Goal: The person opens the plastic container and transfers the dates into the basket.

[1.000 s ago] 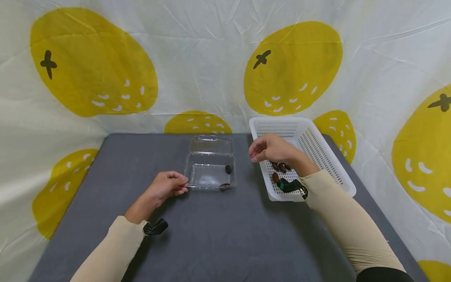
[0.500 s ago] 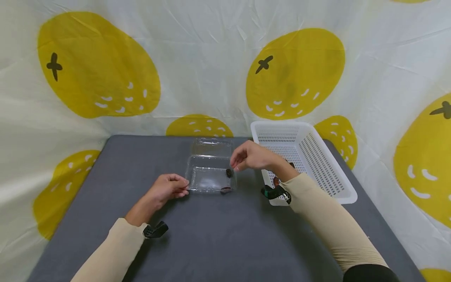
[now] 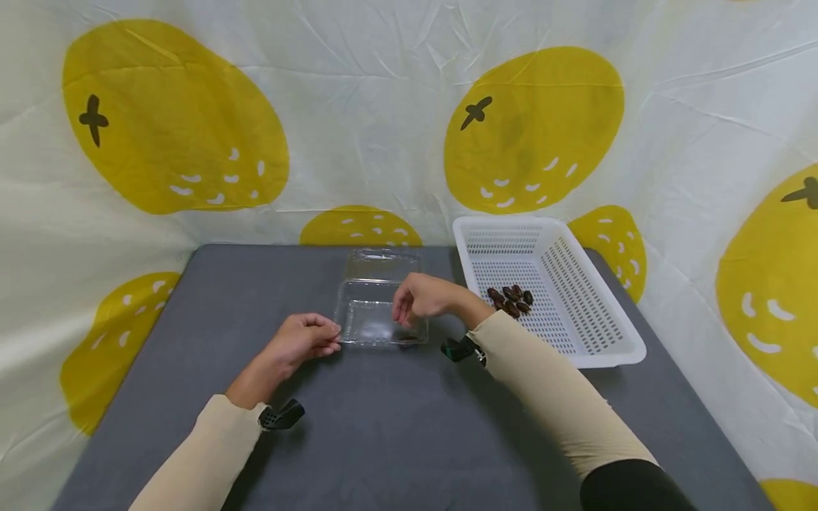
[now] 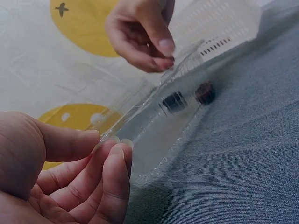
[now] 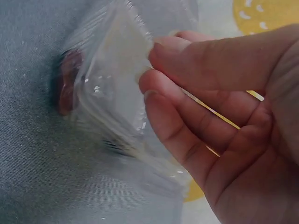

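Note:
A clear plastic clamshell box (image 3: 367, 333) stands with its lid raised open. My left hand (image 3: 309, 336) pinches the box's left edge between thumb and fingers. Above the box's right side is my right hand (image 3: 418, 298), fingertips drawn together; a small dark sliver, seemingly a date (image 4: 171, 59), shows between them in the left wrist view, mostly hidden by the fingers. Inside the box are two dark dates, one (image 4: 174, 101) beside the other (image 4: 204, 93). The right wrist view shows a reddish-brown date (image 5: 69, 86) through the plastic.
A white perforated basket (image 3: 594, 312) stands right of the box, with several brown dates (image 3: 511, 299) at its near left. Everything sits on a grey tabletop (image 3: 383, 426). Behind hangs a white cloth (image 3: 364, 128) printed with yellow fruit.
My right hand has moved left from over the basket to above the box's right side, uncovering the dates in the basket. The left hand keeps its hold on the box edge.

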### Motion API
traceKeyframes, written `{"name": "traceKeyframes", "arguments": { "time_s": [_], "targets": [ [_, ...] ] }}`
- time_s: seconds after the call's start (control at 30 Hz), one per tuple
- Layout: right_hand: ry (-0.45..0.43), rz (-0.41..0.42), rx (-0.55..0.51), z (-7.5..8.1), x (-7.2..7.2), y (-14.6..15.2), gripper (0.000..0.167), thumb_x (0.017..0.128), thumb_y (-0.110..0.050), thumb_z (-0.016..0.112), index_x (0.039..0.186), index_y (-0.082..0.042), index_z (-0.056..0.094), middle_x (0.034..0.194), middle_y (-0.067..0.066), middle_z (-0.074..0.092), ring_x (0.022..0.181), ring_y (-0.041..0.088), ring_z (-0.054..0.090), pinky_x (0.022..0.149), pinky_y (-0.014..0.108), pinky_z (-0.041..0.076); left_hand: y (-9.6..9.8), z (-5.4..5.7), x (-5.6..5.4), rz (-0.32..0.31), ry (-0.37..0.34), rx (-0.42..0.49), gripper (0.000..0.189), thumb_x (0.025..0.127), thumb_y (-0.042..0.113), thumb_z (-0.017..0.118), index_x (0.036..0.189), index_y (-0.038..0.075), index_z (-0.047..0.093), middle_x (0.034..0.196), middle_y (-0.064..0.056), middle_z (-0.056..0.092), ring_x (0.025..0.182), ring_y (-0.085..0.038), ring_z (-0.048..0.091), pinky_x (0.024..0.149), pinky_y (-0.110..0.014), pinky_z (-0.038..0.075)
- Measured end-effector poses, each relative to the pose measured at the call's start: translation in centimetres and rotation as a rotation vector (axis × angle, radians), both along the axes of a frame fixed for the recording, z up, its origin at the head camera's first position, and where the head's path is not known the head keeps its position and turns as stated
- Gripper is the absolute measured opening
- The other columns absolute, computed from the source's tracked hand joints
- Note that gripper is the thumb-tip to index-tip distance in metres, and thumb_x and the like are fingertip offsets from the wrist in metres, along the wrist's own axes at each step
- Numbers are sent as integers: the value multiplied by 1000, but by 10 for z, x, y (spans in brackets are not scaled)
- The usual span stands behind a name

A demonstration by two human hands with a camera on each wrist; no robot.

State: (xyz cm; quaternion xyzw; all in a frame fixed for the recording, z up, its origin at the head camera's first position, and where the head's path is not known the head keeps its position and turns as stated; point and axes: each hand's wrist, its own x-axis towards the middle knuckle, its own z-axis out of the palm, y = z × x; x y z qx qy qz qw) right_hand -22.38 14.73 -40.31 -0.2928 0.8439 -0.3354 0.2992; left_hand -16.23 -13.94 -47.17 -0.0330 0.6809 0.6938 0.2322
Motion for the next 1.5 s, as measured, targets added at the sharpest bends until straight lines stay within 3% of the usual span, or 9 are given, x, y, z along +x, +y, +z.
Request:
{"name": "traceKeyframes", "arguments": {
  "time_s": [0.13,0.3,0.47,0.6,0.77,0.93,1.07,1.27,1.5],
  "targets": [
    [20,36,68,-10,-3,-4,22,80,17,70,99,7,77,87,13,78,80,18,74,72,24,61,1,0,-2,-6,3,3,17,100,3,66,110,-10,66,81,-2,74,68,-8,72,66,-20,62],
    [124,99,266,-20,-1,-9,22,78,9,78,96,-4,80,89,7,79,80,10,71,73,21,59,5,-1,-2,-34,3,2,24,100,5,66,115,-14,64,84,-3,75,69,-9,73,67,-20,62],
    [253,205,405,-27,1,-18,27,74,12,70,83,-12,79,77,-5,69,73,9,57,67,23,52,5,-2,-1,-24,-2,6,24,99,3,67,115,-15,64,83,-4,74,69,-9,73,67,-20,62],
    [288,260,448,-31,2,-23,29,72,13,64,70,-13,75,65,-10,58,64,9,45,58,23,42,5,-3,0,-21,2,10,25,100,3,66,116,-16,63,84,-3,74,69,-9,73,67,-20,62],
    [283,216,390,-32,3,-20,31,71,14,64,67,-15,74,65,-9,61,64,9,48,57,22,43,7,-3,0,-11,-3,6,25,100,2,66,116,-17,63,83,-3,74,69,-8,72,67,-20,62],
    [247,153,286,-30,3,-18,18,76,7,77,78,-11,78,78,-1,74,71,8,59,63,22,53,8,-3,-1,-6,-1,2,25,100,2,66,116,-17,63,81,-3,74,68,-9,72,66,-20,62],
    [238,135,227,-27,2,-19,14,78,5,77,82,-8,79,81,3,76,70,6,60,64,19,54,7,-2,-1,-2,-4,-1,23,100,1,66,114,-17,64,81,-3,73,67,-8,72,66,-20,62],
    [200,90,150,-13,4,-19,12,85,3,75,85,-8,78,79,2,76,68,5,62,64,19,53,6,-1,0,7,-7,1,21,100,1,65,113,-16,65,79,-1,73,67,-8,72,66,-19,62],
    [172,54,36,13,7,-9,9,87,2,77,91,-6,78,85,5,77,77,10,70,74,25,60,3,-1,0,13,-7,6,17,100,0,65,110,-14,66,79,-2,74,67,-8,72,66,-19,61]
  ]
}}
